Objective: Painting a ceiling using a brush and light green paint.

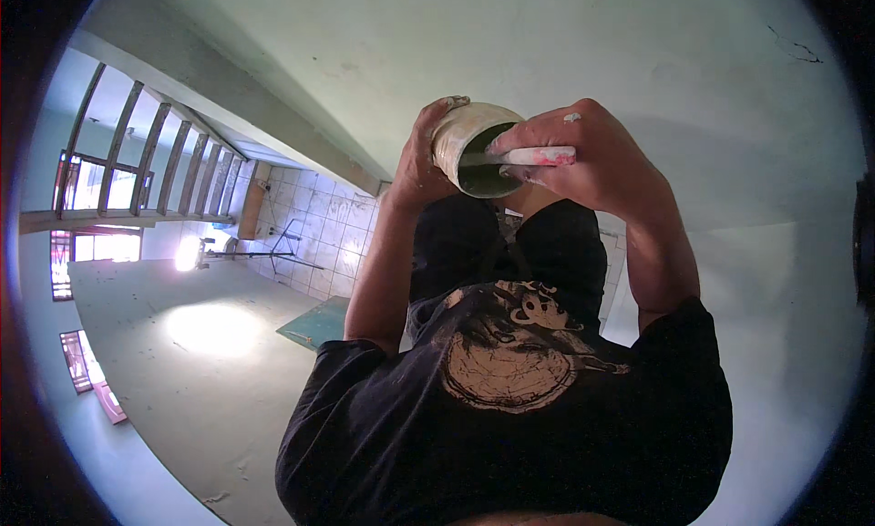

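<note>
My left hand (pixel 421 157) is wrapped around the side of a pale, stained round pot (pixel 456 136), whose mouth is tipped toward me. Its inside looks dark greenish; how full it is I cannot tell. In my right hand (pixel 602 166), at the rim, is a tool with a white handle (pixel 547 156) smeared with red. Its other end goes into the pot and is hidden, so the kind of tool does not show. Whitish smears mark the knuckles of the right hand and the fingertips of the left.
A pale wall surface (pixel 510 34) spans the top, with a beam (pixel 246 88) along it. Wooden slats like a railing (pixel 150 152) stand at left. Below are floor tiles (pixel 319 218), a dark thin-legged stand (pixel 278 252), a bright light (pixel 189 252) and a green panel (pixel 314 323).
</note>
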A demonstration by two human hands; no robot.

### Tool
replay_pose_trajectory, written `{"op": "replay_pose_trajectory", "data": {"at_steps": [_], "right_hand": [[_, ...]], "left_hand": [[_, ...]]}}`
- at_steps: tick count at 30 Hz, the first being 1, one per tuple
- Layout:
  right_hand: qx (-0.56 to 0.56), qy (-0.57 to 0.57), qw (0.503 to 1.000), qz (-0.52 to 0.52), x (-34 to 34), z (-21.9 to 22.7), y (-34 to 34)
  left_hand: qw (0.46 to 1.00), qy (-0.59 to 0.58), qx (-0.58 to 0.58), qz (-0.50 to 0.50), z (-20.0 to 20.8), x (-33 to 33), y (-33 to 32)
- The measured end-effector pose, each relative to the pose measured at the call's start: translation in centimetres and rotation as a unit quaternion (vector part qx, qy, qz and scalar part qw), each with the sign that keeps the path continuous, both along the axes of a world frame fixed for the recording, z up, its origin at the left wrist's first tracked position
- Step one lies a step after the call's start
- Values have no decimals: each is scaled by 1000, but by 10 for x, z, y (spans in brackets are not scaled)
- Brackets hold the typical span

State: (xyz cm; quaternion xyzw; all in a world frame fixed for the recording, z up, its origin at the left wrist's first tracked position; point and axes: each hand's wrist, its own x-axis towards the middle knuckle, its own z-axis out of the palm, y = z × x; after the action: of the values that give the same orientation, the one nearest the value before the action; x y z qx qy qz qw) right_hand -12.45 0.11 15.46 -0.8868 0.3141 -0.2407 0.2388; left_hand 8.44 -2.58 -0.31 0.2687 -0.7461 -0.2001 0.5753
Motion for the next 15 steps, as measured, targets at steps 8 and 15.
{"op": "replay_pose_trajectory", "data": {"at_steps": [8, 15], "right_hand": [[-27, -23, 999, -3, 2, -12, -4], [-7, 3, 1000, 13, -4, -9, -4]], "left_hand": [[1000, -9, -9, 25, -6, 0, -2], [998, -27, -44, 34, 0, -5, -3]]}}
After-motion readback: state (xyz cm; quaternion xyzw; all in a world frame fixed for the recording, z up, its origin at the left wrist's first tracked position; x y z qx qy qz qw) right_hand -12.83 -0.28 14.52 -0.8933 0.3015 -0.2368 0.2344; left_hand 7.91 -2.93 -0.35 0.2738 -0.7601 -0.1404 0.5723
